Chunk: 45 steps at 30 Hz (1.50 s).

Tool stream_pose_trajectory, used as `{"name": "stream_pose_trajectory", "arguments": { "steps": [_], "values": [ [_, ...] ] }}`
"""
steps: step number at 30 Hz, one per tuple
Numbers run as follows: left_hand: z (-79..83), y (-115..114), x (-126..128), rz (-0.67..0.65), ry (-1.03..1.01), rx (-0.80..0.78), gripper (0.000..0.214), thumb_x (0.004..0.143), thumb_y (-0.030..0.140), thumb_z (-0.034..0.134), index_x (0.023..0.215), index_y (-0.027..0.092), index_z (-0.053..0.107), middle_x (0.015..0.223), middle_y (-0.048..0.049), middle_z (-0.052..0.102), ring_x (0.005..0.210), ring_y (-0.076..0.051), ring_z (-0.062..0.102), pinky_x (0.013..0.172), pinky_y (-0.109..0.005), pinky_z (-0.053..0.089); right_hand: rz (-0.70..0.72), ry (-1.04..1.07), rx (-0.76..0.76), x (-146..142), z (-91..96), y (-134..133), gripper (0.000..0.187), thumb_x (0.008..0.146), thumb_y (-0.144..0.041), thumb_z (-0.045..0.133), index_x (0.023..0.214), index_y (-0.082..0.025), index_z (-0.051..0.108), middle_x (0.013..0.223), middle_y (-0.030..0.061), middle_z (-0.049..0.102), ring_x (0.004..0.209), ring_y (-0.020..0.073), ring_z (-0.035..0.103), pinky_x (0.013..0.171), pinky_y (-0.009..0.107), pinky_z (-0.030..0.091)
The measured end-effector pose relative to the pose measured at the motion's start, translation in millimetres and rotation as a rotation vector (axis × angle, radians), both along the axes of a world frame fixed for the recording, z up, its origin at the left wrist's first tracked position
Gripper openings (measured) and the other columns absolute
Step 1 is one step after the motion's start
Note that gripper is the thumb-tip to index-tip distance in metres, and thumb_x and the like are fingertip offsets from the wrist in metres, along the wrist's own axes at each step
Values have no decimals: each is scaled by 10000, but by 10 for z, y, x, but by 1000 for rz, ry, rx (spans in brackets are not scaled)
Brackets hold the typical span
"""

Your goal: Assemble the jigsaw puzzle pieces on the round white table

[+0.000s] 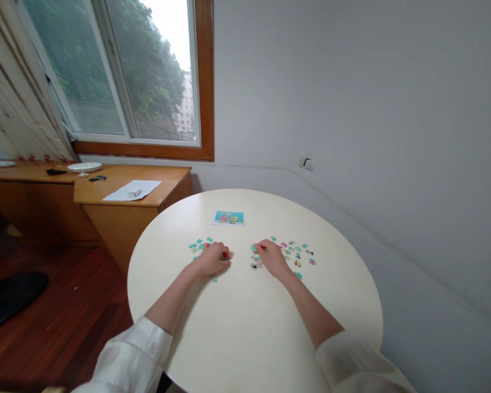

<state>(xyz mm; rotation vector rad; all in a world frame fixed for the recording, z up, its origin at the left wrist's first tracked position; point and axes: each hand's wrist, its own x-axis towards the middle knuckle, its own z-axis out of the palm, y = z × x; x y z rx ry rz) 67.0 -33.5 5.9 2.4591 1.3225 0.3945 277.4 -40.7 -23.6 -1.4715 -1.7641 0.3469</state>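
Note:
My right hand [271,257] pinches a small teal jigsaw puzzle piece [252,248] between thumb and fingers, just over the white table. Around and beyond this hand lie several loose puzzle pieces [298,249] in green, pink and yellow. My left hand [213,259] rests low over the table with its fingers curled inward. Something small and dark shows between those fingers, too small to make out. Mostly teal puzzle pieces [199,244] lie scattered just behind the left hand, partly covered by it. One small green piece [215,279] sits in front of its wrist.
A picture card [228,218] with cartoon figures lies farther back on the round white table [229,338]. To the left, a wooden cabinet [118,174] under the window bears a white plate [84,167] and a paper sheet [133,190]. Behind the table stands a wall.

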Motion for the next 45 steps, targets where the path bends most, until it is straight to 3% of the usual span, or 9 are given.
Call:
{"name": "stream_pose_trajectory", "arguments": {
  "steps": [8,16,21,35,45],
  "values": [
    [0,2,-7,9,6,43,159,698,205,480,704,181,637,798,-43,627,838,-212,539,802,-355,318,34,60,-21,-15,-3,-7,260,752,-311,517,537,-170,556,591,9,545,584,123,483,588,247,363],
    [-19,-47,113,1,-248,32,221,790,325,484,815,191,658,833,-29,660,766,-151,555,769,-287,370,238,60,-59,-161,130,-136,203,773,-229,501,626,-154,619,669,13,568,652,115,509,628,241,377],
    [-84,-33,147,-11,-294,9,190,774,268,500,768,167,660,796,-31,658,756,-142,557,738,-252,394,289,31,-94,-216,170,-179,202,783,-207,493,670,-158,652,676,16,580,652,114,510,628,238,382],
    [-121,-21,170,-1,-358,-11,220,773,305,495,767,156,656,767,-28,661,724,-136,559,719,-246,402,317,45,-69,-237,186,-189,241,783,-330,516,689,-162,661,685,20,581,660,116,517,641,243,395],
    [-39,48,56,231,-159,44,235,769,262,467,684,158,661,809,-61,667,855,-210,555,793,-352,339,133,48,-11,-73,97,-93,128,728,-220,541,679,-159,642,715,34,593,670,124,529,639,251,413]
  ]
}}
